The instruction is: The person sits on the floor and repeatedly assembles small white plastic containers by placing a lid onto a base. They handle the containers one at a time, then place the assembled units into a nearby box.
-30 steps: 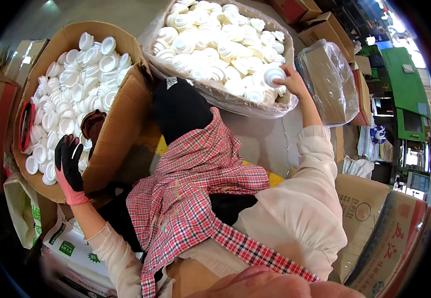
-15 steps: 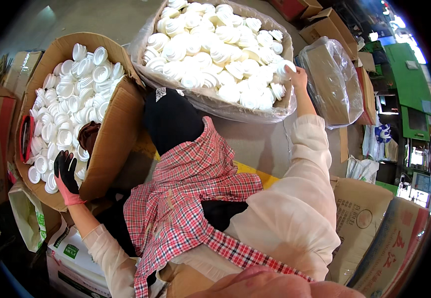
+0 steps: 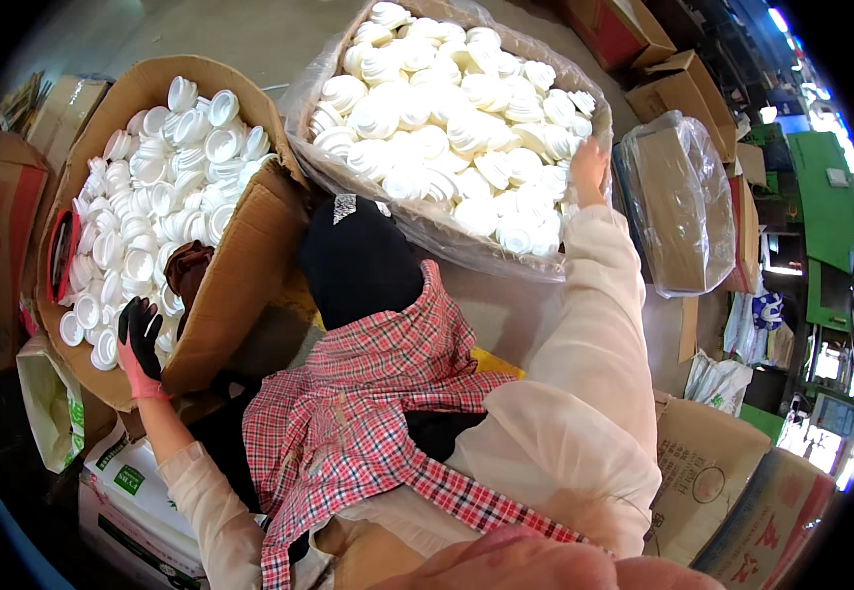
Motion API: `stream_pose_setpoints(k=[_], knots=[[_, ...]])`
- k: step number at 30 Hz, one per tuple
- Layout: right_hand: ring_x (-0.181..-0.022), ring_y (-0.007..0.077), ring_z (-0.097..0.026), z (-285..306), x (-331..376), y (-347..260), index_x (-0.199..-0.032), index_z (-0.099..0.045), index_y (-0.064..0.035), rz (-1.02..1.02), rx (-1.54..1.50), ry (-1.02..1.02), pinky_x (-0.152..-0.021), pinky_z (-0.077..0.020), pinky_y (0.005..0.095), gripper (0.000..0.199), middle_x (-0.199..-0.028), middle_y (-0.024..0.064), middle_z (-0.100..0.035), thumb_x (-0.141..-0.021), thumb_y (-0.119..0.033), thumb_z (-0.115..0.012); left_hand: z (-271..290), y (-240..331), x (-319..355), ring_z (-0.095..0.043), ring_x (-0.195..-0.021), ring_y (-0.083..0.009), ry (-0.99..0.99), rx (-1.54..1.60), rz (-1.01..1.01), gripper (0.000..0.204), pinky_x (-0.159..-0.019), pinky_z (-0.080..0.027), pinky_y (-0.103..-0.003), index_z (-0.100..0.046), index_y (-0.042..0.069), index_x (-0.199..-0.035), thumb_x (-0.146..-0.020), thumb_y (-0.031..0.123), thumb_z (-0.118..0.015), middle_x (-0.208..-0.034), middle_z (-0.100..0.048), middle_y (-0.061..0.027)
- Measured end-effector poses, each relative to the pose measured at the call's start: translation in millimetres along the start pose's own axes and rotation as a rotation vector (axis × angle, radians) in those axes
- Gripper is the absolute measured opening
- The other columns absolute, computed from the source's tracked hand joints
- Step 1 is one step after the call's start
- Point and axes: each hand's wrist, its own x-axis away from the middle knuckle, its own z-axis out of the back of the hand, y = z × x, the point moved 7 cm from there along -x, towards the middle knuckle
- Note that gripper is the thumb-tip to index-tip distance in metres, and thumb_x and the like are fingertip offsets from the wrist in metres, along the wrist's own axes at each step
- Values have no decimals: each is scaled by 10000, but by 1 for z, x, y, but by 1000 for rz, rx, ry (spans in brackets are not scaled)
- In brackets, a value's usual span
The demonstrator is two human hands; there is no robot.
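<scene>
My left hand [image 3: 140,346], in a black and pink glove, rests at the near edge of a cardboard box [image 3: 240,265] full of white plastic lids [image 3: 137,231]. Its fingers are spread beside the lids and grip nothing. A brown cloth [image 3: 188,270] lies on the lids against that box's right wall. My bare right hand [image 3: 589,169] reaches to the right side of a larger plastic-lined box [image 3: 447,236], heaped with ridged white plastic pieces [image 3: 447,118]. No piece shows in its slightly blurred, opened fingers.
A plastic-wrapped carton [image 3: 678,197] stands right of the large box. More cartons [image 3: 702,477] are at the lower right, and a white package [image 3: 137,482] lies at the lower left. Green equipment [image 3: 825,197] is at the far right.
The white piece that my right hand held is no longer seen in it; the hand has moved inward over the large box. My left hand stays by the lids. The whole view has shifted slightly.
</scene>
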Motion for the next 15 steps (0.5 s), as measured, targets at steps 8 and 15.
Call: stream_pose_setpoints(k=[8, 15], knots=[[-1127, 303, -512, -28, -48, 39, -1278, -500, -54, 300, 564, -340, -912, -393, 470, 447, -1218, 149, -570, -896, -285, -463, 1, -3, -10, -616, -994, -191, 121, 166, -1, 331, -841, -514, -322, -577, 17, -1168, -911, 225, -567, -1067, -630, -98], [-1055, 309, -573, 39, -24, -269, -1140, -574, -24, 715, -218, -246, -885, -474, 399, 286, -1188, 162, -568, -870, -118, -592, 78, 82, 37, -609, -1058, -280, 445, 417, -378, 363, -900, -525, -368, -481, -65, -1213, -944, 178, -502, -1114, -606, -175]])
